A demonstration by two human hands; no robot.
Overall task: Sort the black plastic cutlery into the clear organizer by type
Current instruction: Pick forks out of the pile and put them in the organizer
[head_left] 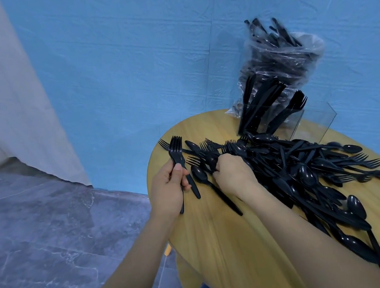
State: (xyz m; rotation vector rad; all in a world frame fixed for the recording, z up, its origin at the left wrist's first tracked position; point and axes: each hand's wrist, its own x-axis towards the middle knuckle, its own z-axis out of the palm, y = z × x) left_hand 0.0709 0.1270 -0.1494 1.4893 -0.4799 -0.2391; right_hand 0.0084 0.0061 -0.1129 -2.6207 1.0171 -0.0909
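A large heap of black plastic forks, spoons and knives (308, 167) covers the right half of the round wooden table (220, 236). My left hand (168, 190) grips a small stack of black forks (178, 155), tines pointing away from me. My right hand (231, 174) reaches into the near-left edge of the heap, its fingers curled around a black fork (229, 147) there. The clear organizer (306, 118) stands at the table's far side with knives (258, 103) and forks (297, 103) upright in separate compartments.
A clear plastic bag (282, 64) stuffed with more black cutlery leans behind the organizer against the blue wall. A lone spoon (203, 178) lies between my hands. The table edge drops to a grey tiled floor on the left.
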